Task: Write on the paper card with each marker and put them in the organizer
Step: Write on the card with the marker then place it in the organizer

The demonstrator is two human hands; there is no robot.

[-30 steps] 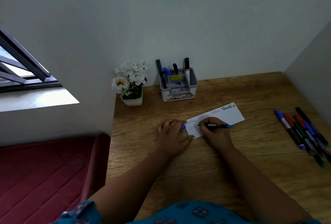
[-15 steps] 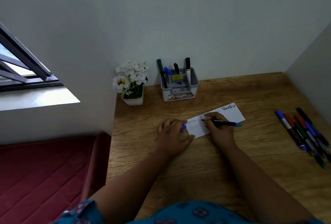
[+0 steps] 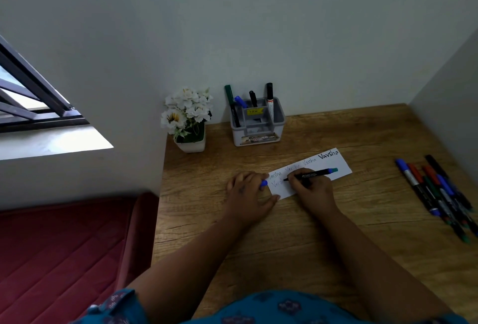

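The right hand (image 3: 309,189) grips a marker (image 3: 311,175) with its tip on the paper card (image 3: 336,167), which the left hand (image 3: 249,191), pinching a blue cap (image 3: 263,183), holds on the surface (image 3: 297,233); if this hold slips, the writing may smear.

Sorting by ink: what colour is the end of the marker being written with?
Teal-green end, head view.

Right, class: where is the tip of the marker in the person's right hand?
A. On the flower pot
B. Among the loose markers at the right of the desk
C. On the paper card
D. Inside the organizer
C: the right hand holds the marker with its tip down on the paper card, beside the written words.
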